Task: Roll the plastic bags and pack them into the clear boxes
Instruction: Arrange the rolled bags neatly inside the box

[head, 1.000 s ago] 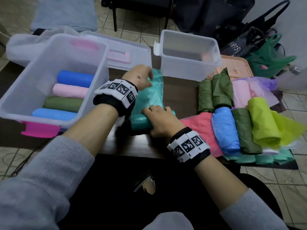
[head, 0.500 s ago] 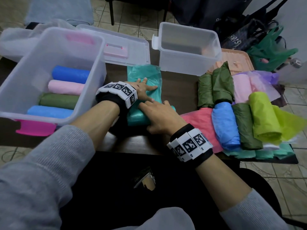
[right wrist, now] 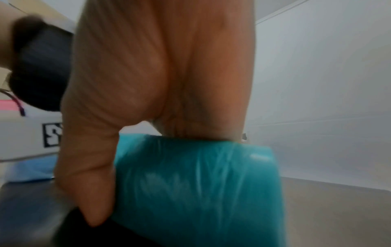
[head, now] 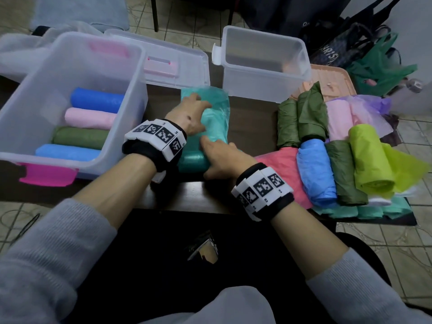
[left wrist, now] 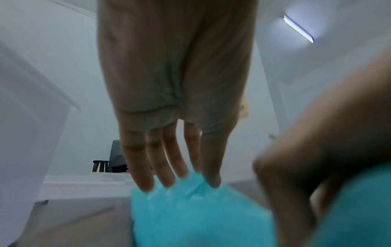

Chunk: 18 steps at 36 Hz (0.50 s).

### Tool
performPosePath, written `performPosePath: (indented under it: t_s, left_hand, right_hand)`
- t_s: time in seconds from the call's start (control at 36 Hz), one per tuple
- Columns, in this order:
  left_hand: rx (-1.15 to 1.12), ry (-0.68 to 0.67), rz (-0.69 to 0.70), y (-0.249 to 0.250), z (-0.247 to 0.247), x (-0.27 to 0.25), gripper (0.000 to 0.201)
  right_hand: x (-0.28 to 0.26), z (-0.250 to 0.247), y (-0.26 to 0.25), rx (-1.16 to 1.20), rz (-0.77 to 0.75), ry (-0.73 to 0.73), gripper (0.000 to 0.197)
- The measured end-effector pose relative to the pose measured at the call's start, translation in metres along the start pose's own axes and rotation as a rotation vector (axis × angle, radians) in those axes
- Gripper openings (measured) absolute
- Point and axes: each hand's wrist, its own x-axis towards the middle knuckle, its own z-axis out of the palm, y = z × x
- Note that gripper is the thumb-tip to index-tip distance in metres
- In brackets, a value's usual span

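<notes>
Teal plastic fills the space between our hands: the teal bag lies on the dark table, its near end already wound into a roll and its flat tail stretching away from us. Our left hand lies on that tail with fingers straight and spread, tips pressing the film flat. Our right hand sits just nearer, curled over the roll with the thumb tucked against its end — clamped on it, as the right wrist view shows.

We judge this to be mid-roll: only part of the bag is wound. The next move calls for turning the roll forward towards the left hand's fingertips while that hand keeps the tail smooth, so the film does not bunch or slide sideways. After that the roll belongs in the box left of our left hand, where four rolls lie side by side — blue, pink, green, blue. A second box beyond our right hand looks empty.

Unrolled and loosely rolled bags wait right of our right hand. White lettering shows on a dark tote beyond them, but we cannot read it whole.
</notes>
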Motion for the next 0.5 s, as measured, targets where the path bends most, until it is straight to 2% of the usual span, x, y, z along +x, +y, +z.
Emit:
performPosePath:
  t_s: [0.06,0.08,0.14,0.19,0.31,0.39,0.5]
  left_hand:
    - [-0.043,0.083,-0.019,0.003,-0.008,-0.009,0.043]
    - [-0.075,0.08,-0.044,0.005,-0.012,-0.015,0.033]
    - [-0.113,0.012,-0.072,0.006,-0.018,-0.026,0.018]
    - [-0.144,-0.052,-0.076,0.004,-0.021,-0.035,0.013]
    - [-0.145,-0.147,-0.089,-0.001,-0.023,-0.049,0.02]
    - [-0.162,-0.183,-0.069,-0.003,-0.022,-0.055,0.038]
    - [-0.144,-0.165,-0.059,0.001,-0.014,-0.057,0.053]
  right_hand:
    - [0.005,-0.003,0.004,0.009,-0.014,-0.018,0.052]
    - [0.007,-0.005,0.006,0.012,-0.023,-0.025,0.056]
    - [0.012,-0.009,0.009,0.022,-0.021,-0.036,0.061]
    - [0.016,-0.013,0.014,0.075,0.008,-0.065,0.059]
    - [0.019,-0.022,0.02,0.23,0.019,-0.136,0.047]
    - [0.02,-0.025,0.023,0.32,0.019,-0.154,0.061]
    - [0.02,-0.019,0.025,0.343,0.031,-0.119,0.065]
